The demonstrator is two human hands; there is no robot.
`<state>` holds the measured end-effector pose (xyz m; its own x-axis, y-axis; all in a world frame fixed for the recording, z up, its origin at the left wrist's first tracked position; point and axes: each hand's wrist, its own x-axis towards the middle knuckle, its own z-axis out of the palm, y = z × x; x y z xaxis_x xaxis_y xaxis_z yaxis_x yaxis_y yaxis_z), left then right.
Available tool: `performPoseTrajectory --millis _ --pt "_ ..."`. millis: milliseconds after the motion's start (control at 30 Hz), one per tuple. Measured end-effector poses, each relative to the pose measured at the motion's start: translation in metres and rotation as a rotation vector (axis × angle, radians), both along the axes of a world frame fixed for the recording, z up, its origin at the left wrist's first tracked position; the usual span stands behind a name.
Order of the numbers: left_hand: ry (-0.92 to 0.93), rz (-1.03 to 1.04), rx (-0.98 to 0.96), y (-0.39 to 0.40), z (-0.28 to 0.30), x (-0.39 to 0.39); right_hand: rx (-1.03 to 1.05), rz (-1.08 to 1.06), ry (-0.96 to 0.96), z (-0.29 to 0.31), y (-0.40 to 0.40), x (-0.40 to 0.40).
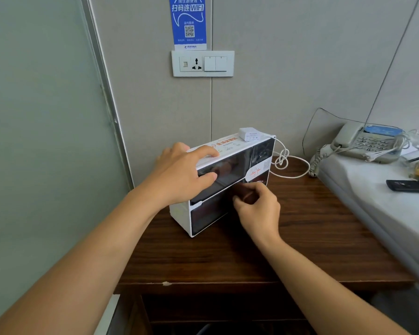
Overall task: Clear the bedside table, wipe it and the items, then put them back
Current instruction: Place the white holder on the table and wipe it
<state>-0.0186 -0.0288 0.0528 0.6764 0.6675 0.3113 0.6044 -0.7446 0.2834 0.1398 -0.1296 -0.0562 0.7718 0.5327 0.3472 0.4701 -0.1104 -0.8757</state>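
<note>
Both forearms reach in from the bottom edge, over the near lip of the dark wooden table [300, 238]. Right hand [259, 209] sits low against the front of the white vending box [228, 180], fingers curled in close to its dark glossy panel, and whether that grip pinches anything there I cannot tell. Left hand [182, 172] is up on the box's near top corner, fingers draped over the top edge, thumb pressed to the dark front, a firm clasping grip on the box. The box stands upright on the table, angled, towards the back left. On its far top end rests a small white adapter [249, 134], and from it a white cable [286, 163] loops down onto the table behind the box. Off to the right, the bed [373, 194] runs alongside the table; a black remote [409, 186] lies on the sheet, and further back a grey telephone [368, 143] sits there with its coiled cord hanging at the edge. On the wall behind, a socket and switch plate [203, 63], with a blue WiFi notice [188, 20] above it
</note>
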Motion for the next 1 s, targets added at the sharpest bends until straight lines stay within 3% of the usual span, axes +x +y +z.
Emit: performPoseTrajectory --millis 100,267,600,833,1000 --pt "0.014 0.018 0.002 -0.001 0.001 0.001 0.028 0.013 -0.066 -0.005 0.001 -0.030" --pt "0.012 0.007 -0.003 -0.001 0.002 0.000 -0.056 0.229 -0.297 -0.016 -0.015 -0.061" --pt "0.023 0.001 -0.017 0.000 0.002 -0.001 0.000 -0.157 0.189 0.015 0.014 0.078" --pt "0.007 0.006 -0.040 0.004 -0.002 0.001 -0.105 0.088 -0.123 0.001 0.007 0.051" --pt "-0.006 0.009 -0.041 0.006 -0.003 0.001 -0.140 -0.060 0.049 0.012 0.024 0.111"
